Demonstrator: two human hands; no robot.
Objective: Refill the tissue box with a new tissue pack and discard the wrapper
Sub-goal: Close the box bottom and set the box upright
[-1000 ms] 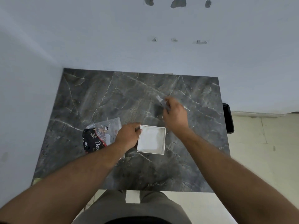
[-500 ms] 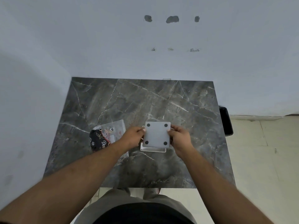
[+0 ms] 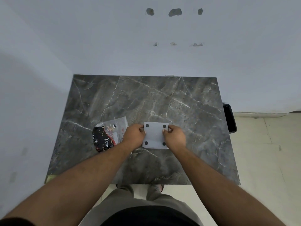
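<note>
The base panel [image 3: 154,135] of the tissue box [image 3: 155,147], with its four dark feet facing up, is pinched at its 9 o'clock edge by the left hand [image 3: 134,136] and at its 3 o'clock edge by the right hand [image 3: 174,137]. In each grip the fingers are curled round the rim. The panel is held over the upturned box near the middle of the counter [image 3: 162,98], slightly toward 6 o'clock. Whether it is fully seated cannot be told.

If it is pressed down unevenly, one corner could ride up or tissue could be trapped in the seam. The box could also skid on the polished stone. The wrapper [image 3: 107,136] lies just beside the left wrist at 9 o'clock and looks light enough to be swept off by a forearm.

Open surface is left from 10 to 2 o'clock, while the edge at 6 o'clock is nearer. A black bin [image 3: 230,118] stands on the floor just past the 3 o'clock edge, with nothing seen in the way.
</note>
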